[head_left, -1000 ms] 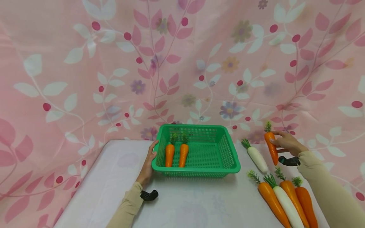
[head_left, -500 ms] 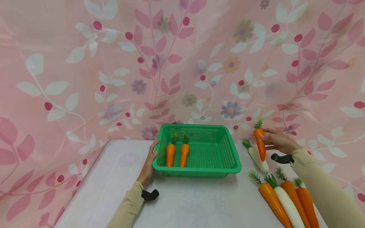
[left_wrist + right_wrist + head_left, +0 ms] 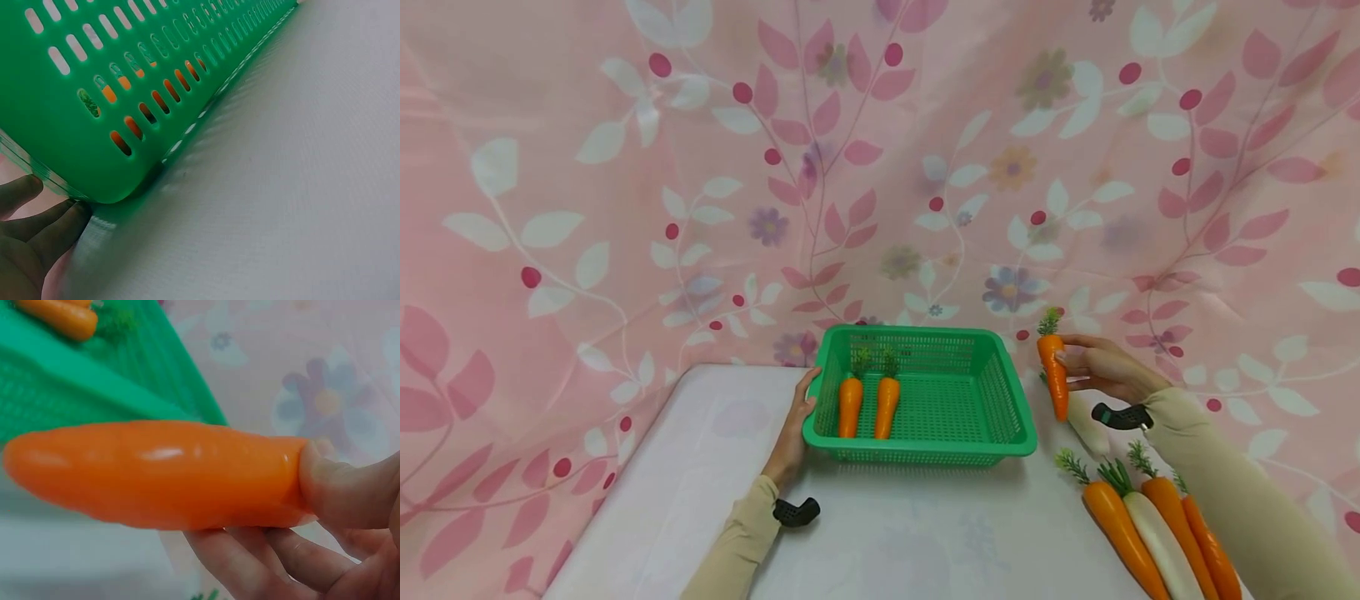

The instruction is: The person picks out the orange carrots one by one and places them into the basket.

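My right hand (image 3: 1108, 367) pinches an orange carrot (image 3: 1054, 371) with a leafy green top. The carrot is upright in the air, just right of the green basket (image 3: 925, 447). In the right wrist view my thumb lies on one side of the carrot (image 3: 156, 478) and the fingers on the other. With fairly straight fingers, my left hand (image 3: 790, 433) touches the left side of the basket. The left wrist view shows those fingers (image 3: 59, 231) against the outer corner. Two carrots, one at left (image 3: 850, 408) and one beside it (image 3: 887, 408), lie inside.
Behind the held carrot, a white radish (image 3: 1088, 429) lies on the white table (image 3: 910, 542). Nearer at right rest several carrots (image 3: 1120, 533) and another white radish (image 3: 1161, 542), partly beside my right sleeve. A pink floral cloth (image 3: 880, 208) hangs behind.
My right hand has carried the carrot leftward, from over the right of the far radish to close by the basket. My left hand and the basket stay in place.
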Motion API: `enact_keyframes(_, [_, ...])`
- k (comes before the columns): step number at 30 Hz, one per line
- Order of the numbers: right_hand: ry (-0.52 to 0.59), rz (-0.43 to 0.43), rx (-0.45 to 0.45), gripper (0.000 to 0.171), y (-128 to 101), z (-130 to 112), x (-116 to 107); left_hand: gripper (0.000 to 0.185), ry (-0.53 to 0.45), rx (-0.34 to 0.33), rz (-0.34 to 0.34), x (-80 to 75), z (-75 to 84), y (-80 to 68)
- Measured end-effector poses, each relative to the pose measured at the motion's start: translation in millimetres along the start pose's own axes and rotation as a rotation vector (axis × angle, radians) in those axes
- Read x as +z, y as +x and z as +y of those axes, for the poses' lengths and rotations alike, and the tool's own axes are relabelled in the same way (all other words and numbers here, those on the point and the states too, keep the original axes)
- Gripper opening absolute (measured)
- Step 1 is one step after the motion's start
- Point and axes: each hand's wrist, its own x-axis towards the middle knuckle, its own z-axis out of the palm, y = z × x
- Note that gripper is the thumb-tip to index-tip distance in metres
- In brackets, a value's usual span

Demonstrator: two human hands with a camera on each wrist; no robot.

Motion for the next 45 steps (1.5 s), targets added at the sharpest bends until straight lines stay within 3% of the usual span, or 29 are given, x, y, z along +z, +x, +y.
enact_keyframes(12, [0.065, -0.062, -0.028, 0.068, 16, -15, 41, 0.052, 0.038, 0.011, 0.003, 0.3, 0.9, -1.9])
enact_keyframes(26, [0.015, -0.105, -0.067, 0.07, 40, -25, 80, 0.051, 0.029, -0.005, 0.004, -0.1, 2.0, -1.8])
enact_keyframes(33, [0.044, -0.113, -0.052, 0.065, 52, -24, 101, 0.051, 0.001, -0.02, 0.015, 0.2, 1.8, -1.3])
enact_keyframes(45, [-0.01, -0.157, -0.035, 0.061, 66, -28, 139, 0.051, -0.003, -0.009, 0.005, -0.5, 1.3, 1.4])
